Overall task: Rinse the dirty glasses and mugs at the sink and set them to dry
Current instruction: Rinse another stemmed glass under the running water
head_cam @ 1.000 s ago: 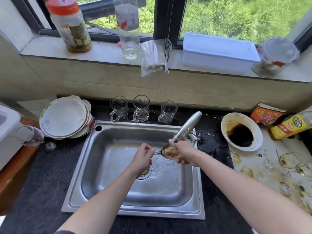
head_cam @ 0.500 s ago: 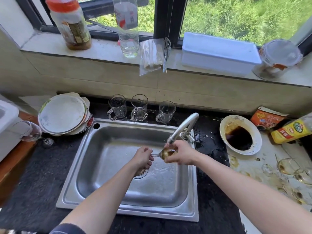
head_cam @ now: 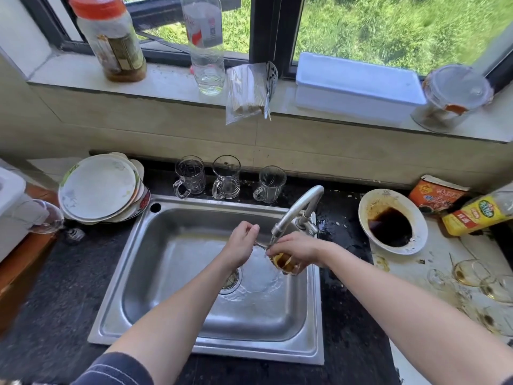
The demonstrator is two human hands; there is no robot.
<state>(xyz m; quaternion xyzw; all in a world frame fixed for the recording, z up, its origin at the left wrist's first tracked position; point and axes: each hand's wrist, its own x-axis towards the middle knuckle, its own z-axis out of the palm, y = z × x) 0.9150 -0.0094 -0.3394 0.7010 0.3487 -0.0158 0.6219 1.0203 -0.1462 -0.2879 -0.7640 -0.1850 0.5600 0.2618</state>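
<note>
plainly, a stained glass (head_cam: 286, 263) is gripped round its bowl by the right hand (head_cam: 298, 245), fingers curled, while its stem appears to be pinched by the left hand (head_cam: 241, 243). it is held sideways under the running tap (head_cam: 294, 212), over the sink (head_cam: 166, 273). rinsing is judged to be under way; next it would need to be drained and set down. room is seen beside the mugs (head_cam: 226, 177) behind the sink, though the spout and rim must be cleared. dirty glasses (head_cam: 469, 272) are left on the bench (head_cam: 433, 251).
</note>
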